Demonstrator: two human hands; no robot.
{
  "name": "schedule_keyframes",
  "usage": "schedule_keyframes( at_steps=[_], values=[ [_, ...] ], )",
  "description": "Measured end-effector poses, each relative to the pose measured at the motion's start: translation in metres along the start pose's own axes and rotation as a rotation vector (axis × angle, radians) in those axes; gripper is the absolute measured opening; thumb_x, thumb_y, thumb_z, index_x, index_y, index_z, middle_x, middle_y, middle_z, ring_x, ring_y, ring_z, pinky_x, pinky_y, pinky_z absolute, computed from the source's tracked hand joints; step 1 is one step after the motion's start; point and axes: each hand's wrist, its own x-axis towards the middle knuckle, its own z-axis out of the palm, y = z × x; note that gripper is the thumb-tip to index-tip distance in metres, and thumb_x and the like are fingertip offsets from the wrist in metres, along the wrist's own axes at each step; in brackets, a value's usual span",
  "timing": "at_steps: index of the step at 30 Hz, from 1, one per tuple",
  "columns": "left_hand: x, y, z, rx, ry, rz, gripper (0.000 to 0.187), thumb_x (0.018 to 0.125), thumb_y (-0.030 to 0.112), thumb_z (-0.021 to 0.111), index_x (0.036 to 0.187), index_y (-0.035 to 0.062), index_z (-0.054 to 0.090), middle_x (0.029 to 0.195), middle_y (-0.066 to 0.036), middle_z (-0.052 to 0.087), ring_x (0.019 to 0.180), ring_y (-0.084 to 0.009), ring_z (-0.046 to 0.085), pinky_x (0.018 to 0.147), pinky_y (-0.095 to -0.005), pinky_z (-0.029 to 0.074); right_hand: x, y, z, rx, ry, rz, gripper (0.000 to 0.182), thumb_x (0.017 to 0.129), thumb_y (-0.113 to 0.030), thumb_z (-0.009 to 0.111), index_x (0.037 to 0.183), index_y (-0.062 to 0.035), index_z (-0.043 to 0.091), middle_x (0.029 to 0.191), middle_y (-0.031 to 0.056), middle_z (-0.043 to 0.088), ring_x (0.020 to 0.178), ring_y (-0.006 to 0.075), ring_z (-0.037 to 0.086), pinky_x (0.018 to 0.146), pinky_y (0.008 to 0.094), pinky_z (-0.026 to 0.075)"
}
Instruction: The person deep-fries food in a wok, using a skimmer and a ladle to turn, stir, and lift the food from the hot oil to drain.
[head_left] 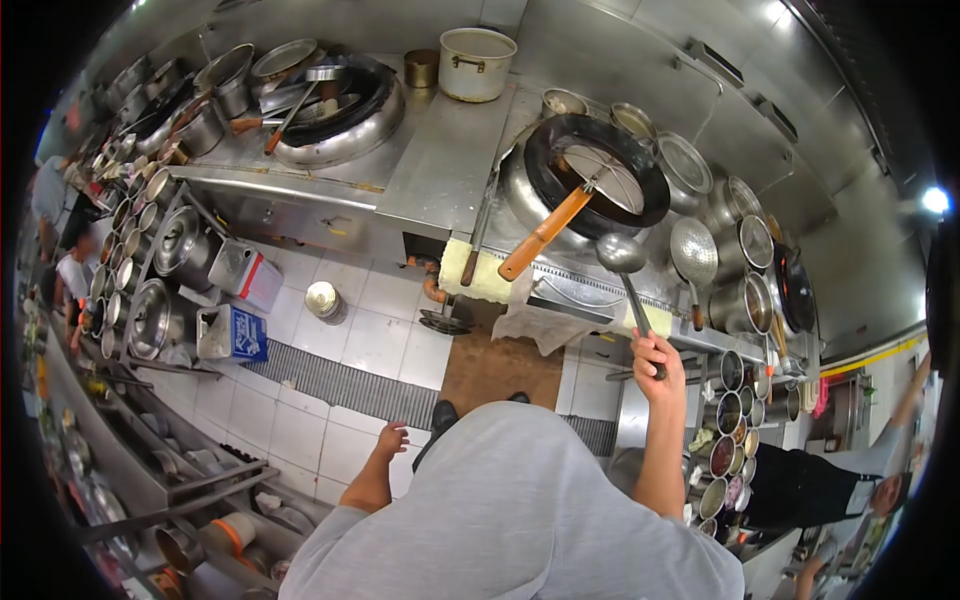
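My right hand [657, 362] is wrapped round the handle of a metal ladle [622, 256], whose bowl is beside the rim of a black wok [545, 160]. Inside the wok rests a round wire strainer [605, 180], its wooden handle [545, 235] sticking out over the stove front. To the right, a perforated skimmer [693, 252] lies on the stove. My left hand [393, 438] hangs over the floor, holding nothing, fingers apart. A yellowish cloth [472, 272] drapes over the stove edge under a dark rod.
A second wok station [340, 125] and a white pot [477, 65] stand at the back. Ingredient pots [722, 455] line the right side. Lidded pots [180, 240] and a blue-white box [245, 333] are at left. Several other people are at both sides, one in a dark apron [800, 485].
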Motion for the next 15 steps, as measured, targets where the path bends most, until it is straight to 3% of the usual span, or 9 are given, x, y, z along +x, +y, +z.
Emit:
schedule_keyframes(
  at_steps=[5,7,8,9,10,11,13,15],
  values=[
    [0.005,-0.012,0.001,0.014,-0.027,-0.048,0.037,0.08,0.007,0.047,0.117,0.012,0.049,0.094,-0.01,0.061,0.073,-0.022,0.06,0.057,-0.0381,0.051,-0.002,-0.018,-0.039,-0.346,0.286,-0.16,0.016,0.09,-0.012,0.049,0.104,-0.0041,0.049,0.064,-0.0003,0.045,0.042,0.0058,0.04,0.033,0.0236,0.03],
    [0.005,-0.012,0.004,0.02,-0.098,-0.08,0.04,0.08,0.005,0.045,0.119,0.0129,0.048,0.096,-0.011,0.061,0.073,-0.0229,0.061,0.056,-0.0386,0.05,-0.009,-0.02,-0.043,-1.126,0.519,-0.412,0.021,0.089,-0.01,0.05,0.108,-0.0033,0.047,0.064,-0.0003,0.044,0.042,0.006,0.039,0.033,0.024,0.029],
    [0.004,-0.009,0.008,0.054,-0.085,-0.088,0.04,0.081,0.004,0.044,0.12,0.0113,0.046,0.095,-0.011,0.06,0.073,-0.0234,0.06,0.054,-0.0381,0.05,-0.012,-0.025,-0.047,-1.286,0.589,-0.512,0.039,0.086,-0.01,0.053,0.123,-0.0051,0.042,0.064,0.0003,0.045,0.042,0.0064,0.039,0.032,0.0239,0.028],
    [0.003,-0.004,0.011,0.092,-0.111,-0.088,0.04,0.081,0.004,0.044,0.12,0.0113,0.046,0.095,-0.011,0.06,0.073,-0.0234,0.06,0.054,-0.0381,0.05,-0.014,-0.036,-0.053,-1.491,0.727,-0.591,0.053,0.084,-0.012,0.055,0.133,-0.0044,0.034,0.071,0.0056,0.053,0.049,0.013,0.049,0.04,0.0281,0.039],
    [0.003,0.0,0.012,0.11,-0.107,-0.091,0.039,0.082,0.004,0.044,0.12,0.0103,0.045,0.095,-0.011,0.06,0.072,-0.0236,0.06,0.054,-0.0376,0.05,0.002,-0.067,-0.11,-1.909,0.817,-1.027,0.058,0.083,-0.013,0.057,0.134,-0.0029,0.031,0.08,0.0126,0.059,0.063,0.0202,0.057,0.057,0.0317,0.046],
    [0.003,0.003,0.012,0.128,-0.097,-0.096,0.038,0.082,0.004,0.043,0.12,0.0093,0.045,0.094,-0.012,0.059,0.072,-0.0237,0.06,0.053,-0.0371,0.05,-0.008,-0.066,-0.084,-1.942,0.821,-1.277,0.059,0.082,-0.012,0.058,0.134,-0.002,0.032,0.086,0.0147,0.06,0.073,0.0238,0.057,0.071,0.0331,0.045],
    [0.004,0.011,0.011,0.152,-0.118,-0.084,0.036,0.084,0.006,0.044,0.12,0.0079,0.045,0.093,-0.012,0.058,0.071,-0.0231,0.06,0.052,-0.0365,0.05,-0.007,-0.09,-0.081,-1.504,0.771,-1.203,0.056,0.085,-0.011,0.057,0.134,-0.0047,0.031,0.076,0.0089,0.055,0.057,0.0121,0.049,0.05,0.0275,0.041],
    [0.008,0.027,0.014,0.159,-0.103,-0.055,0.033,0.086,0.009,0.046,0.119,0.0089,0.045,0.092,-0.01,0.058,0.071,-0.0222,0.06,0.052,-0.0362,0.05,0.013,-0.133,-0.113,-1.702,0.728,-1.427,0.054,0.088,-0.015,0.054,0.136,-0.0082,0.028,0.07,0.0065,0.052,0.046,0.0094,0.044,0.04,0.0261,0.036]
  ],
)
